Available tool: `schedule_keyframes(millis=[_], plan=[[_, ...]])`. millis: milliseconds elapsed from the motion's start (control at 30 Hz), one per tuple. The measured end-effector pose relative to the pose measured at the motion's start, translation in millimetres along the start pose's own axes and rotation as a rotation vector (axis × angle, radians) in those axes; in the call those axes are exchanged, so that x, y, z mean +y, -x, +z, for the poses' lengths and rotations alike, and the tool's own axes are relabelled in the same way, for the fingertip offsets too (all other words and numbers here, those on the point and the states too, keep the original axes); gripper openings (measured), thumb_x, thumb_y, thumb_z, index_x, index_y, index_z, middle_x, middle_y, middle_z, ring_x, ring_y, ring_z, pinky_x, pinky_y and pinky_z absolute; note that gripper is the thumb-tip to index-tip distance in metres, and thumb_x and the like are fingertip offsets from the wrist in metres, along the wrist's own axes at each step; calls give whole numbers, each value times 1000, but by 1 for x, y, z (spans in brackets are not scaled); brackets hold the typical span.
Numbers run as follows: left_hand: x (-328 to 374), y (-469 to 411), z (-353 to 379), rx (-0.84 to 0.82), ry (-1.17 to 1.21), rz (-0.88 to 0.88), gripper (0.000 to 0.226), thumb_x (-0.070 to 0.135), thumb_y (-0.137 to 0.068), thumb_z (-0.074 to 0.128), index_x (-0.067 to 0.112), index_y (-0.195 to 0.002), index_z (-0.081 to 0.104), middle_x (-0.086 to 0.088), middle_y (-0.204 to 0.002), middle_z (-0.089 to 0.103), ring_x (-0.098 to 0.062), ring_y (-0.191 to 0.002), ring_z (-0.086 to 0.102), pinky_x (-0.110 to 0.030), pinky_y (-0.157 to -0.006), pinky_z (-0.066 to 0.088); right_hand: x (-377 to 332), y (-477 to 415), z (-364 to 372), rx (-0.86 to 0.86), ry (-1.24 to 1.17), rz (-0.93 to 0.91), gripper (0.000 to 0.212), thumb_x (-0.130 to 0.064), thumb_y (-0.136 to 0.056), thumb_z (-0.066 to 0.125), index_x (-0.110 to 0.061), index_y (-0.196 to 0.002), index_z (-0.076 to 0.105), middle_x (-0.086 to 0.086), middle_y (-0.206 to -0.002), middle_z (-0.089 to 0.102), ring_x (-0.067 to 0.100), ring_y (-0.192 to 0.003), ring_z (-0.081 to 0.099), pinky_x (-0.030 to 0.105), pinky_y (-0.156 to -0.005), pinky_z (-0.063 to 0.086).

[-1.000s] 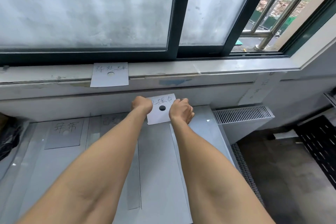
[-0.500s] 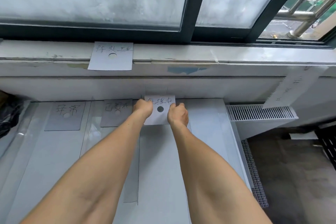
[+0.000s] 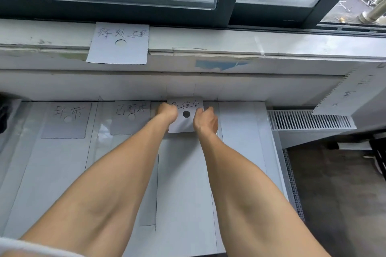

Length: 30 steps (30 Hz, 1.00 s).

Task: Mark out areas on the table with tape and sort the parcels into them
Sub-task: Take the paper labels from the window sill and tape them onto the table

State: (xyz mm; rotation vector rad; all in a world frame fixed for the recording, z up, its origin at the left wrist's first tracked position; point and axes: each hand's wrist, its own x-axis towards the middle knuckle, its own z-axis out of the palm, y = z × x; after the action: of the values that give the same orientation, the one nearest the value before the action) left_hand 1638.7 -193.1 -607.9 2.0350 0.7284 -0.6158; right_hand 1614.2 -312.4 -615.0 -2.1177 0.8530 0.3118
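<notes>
Still, the left hand [image 3: 167, 113] and right hand [image 3: 206, 120] pinch the label card [image 3: 186, 124] with curled fingers [image 3: 201, 112], unchanged.

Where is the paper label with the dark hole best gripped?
Grip the label at its left and right edges, reached from the near side: it is a thin flat sheet, and the left hand and right hand hold it there.

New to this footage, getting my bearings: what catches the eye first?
Dead centre, the left hand and right hand hold a white handwritten card by its sides at the table's far end. Two grey cards lie left of it, and another white card hangs off the windowsill above.
</notes>
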Motion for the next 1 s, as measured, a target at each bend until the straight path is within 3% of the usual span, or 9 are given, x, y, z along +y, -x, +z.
schedule_keyframes(millis=[133,267,333,500,667,867,1000], plan=[[-1,-6,8,-6,-23,-16,36,17,-99,39,0,-128,53,-18,-118,58,-30,-86,50,-33,-63,38,0,-6,3,-16,8,-1,30,-29,-97,39,-6,-112,52,16,-112,63,37,-102,57,39,-80,45],[-1,-10,15,3,-8,-20,39,17,-99,36,0,-131,49,-20,-129,55,-35,-111,55,-32,-76,40,3,-12,5,-26,18,-2,32,-29,-97,39,-5,-112,52,17,-113,63,37,-103,58,40,-83,46],[0,-11,18,9,-3,-20,39,17,-99,37,0,-132,49,-20,-131,55,-36,-115,54,-34,-83,44,5,-13,6,-30,26,3,32,-29,-97,38,-4,-111,52,17,-114,63,37,-103,58,42,-86,48],[1,-10,22,13,-10,-25,39,16,-100,35,2,-134,46,-16,-131,53,-30,-101,52,-30,-76,37,7,-13,8,-38,55,-1,33,-30,-97,38,-5,-112,53,16,-116,62,37,-107,57,42,-89,47],[3,-5,20,30,44,-35,43,16,-98,36,2,-138,43,-17,-137,51,-35,-117,52,-33,-85,41,6,-9,7,-19,102,-43,37,-31,-100,40,-4,-121,51,17,-123,60,37,-113,56,43,-94,47],[11,6,0,63,80,19,38,16,-97,39,-3,-128,50,-22,-130,55,-33,-104,56,-35,-82,44,-7,4,-3,21,92,-84,36,-31,-100,38,-3,-119,52,17,-121,61,38,-114,55,45,-95,46],[19,21,-26,93,66,59,36,15,-97,39,-2,-127,50,-20,-129,56,-36,-114,55,-36,-89,45,-29,21,-10,52,71,-132,36,-29,-99,38,-2,-116,54,17,-118,63,38,-111,56,42,-90,47]])
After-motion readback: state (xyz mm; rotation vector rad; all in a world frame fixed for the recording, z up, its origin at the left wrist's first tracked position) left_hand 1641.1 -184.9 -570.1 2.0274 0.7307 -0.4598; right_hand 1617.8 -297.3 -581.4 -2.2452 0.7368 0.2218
